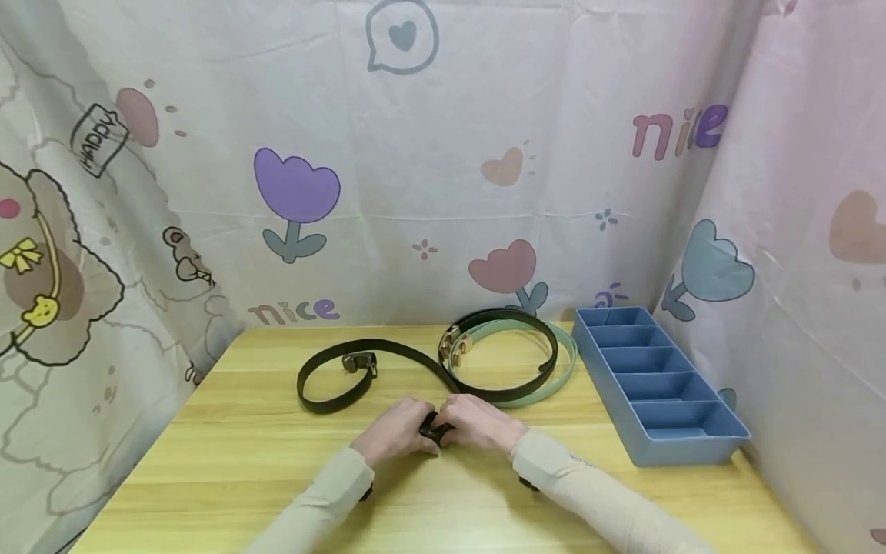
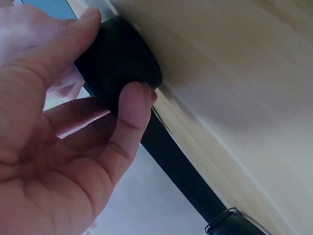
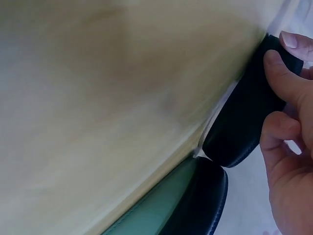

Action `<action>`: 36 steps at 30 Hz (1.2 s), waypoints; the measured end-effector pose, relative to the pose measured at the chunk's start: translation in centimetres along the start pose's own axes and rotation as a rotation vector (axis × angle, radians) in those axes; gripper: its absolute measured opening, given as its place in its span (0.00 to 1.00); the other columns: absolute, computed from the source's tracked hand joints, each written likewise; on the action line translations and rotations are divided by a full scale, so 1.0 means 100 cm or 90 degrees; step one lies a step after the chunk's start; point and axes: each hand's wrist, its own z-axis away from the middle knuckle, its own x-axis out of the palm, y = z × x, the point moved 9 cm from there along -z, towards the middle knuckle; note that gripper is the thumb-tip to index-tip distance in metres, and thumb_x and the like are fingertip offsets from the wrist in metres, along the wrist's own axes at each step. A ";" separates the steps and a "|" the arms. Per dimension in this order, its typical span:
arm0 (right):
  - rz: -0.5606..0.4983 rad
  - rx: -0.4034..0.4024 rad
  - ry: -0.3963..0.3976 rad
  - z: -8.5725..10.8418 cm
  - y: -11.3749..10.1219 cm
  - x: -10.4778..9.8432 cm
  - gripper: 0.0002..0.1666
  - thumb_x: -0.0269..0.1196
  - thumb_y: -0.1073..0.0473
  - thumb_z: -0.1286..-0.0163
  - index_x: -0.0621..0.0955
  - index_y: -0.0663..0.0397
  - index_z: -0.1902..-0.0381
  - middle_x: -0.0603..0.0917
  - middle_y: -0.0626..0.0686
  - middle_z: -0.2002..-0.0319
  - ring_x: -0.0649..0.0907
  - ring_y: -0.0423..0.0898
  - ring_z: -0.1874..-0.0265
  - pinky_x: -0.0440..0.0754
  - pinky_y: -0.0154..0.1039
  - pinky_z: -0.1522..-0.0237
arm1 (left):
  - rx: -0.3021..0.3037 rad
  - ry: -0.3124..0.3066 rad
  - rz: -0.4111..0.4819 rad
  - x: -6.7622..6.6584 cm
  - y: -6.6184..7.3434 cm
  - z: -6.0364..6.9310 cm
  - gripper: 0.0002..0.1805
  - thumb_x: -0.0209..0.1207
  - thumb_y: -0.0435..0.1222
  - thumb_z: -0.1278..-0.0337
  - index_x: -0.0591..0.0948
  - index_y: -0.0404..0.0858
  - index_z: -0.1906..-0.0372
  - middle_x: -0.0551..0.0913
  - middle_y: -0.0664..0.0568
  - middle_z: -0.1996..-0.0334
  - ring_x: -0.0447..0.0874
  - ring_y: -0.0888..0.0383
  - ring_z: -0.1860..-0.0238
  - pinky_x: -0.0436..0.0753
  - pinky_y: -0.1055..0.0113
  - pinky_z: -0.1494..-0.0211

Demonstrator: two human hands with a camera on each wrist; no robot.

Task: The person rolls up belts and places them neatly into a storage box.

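A black belt point(image 1: 377, 343) stands on edge across the table, its dark buckle point(image 1: 358, 362) inside a loose loop on the left. Its other end is bent into a small curl between my two hands. My left hand point(image 1: 400, 431) holds that curl point(image 2: 120, 61) between thumb and fingers. From the other side my right hand point(image 1: 477, 422) pinches the same strap point(image 3: 249, 107), thumb on its face. Just beyond the hands lie a coiled black belt point(image 1: 508, 395) and a coiled mint-green belt point(image 1: 573, 350), with gold-toned buckles point(image 1: 457, 350).
A blue box point(image 1: 626, 431) with several compartments in a row stands at the table's right side. The wooden table point(image 1: 228, 431) backs onto a printed curtain point(image 1: 408, 154), with more curtain at both sides.
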 end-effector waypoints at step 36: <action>0.103 -0.060 0.029 0.011 0.003 -0.003 0.10 0.64 0.57 0.32 0.85 0.34 0.56 0.85 0.36 0.68 0.79 0.32 0.70 0.77 0.28 0.66 | 0.007 0.044 -0.061 0.006 0.001 -0.010 0.15 0.74 0.47 0.57 0.79 0.46 0.75 0.77 0.61 0.79 0.70 0.66 0.78 0.72 0.72 0.72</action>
